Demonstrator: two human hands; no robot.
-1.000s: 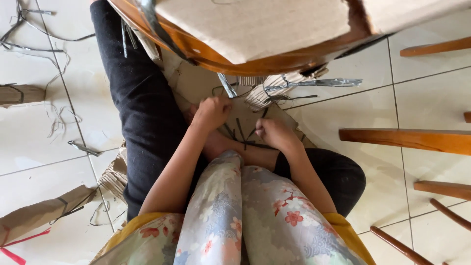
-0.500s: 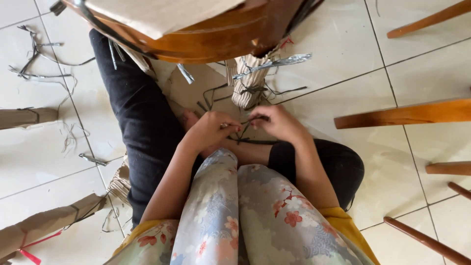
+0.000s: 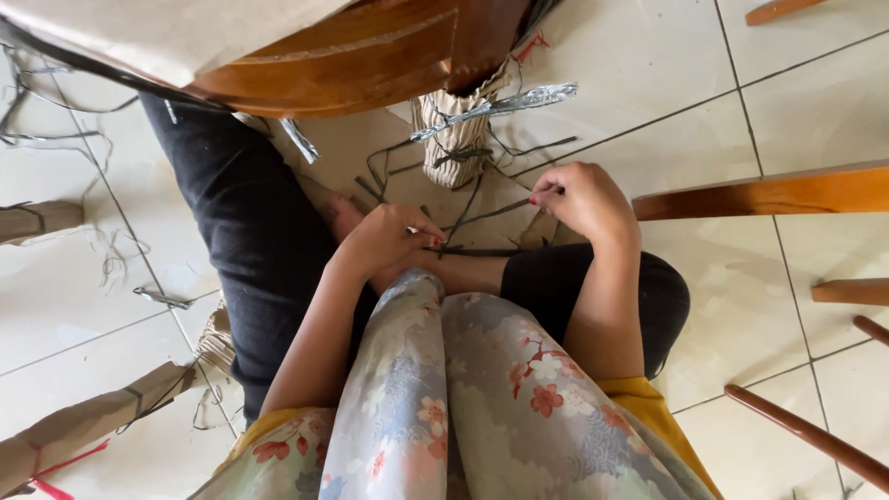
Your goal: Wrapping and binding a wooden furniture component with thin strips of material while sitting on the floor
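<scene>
Dark strip (image 3: 482,215), probably cane: stretched taut above the floor (image 3: 787,83) between left hand (image 3: 384,239) and right hand (image 3: 579,196), both pinched on it. Bundled paper roll (image 3: 454,139) is kept close beneath the wooden chair (image 3: 352,65).

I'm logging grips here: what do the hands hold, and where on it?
Both hands pinch one thin dark strip: the right hand near its upper end, the left hand near its lower end.
</scene>
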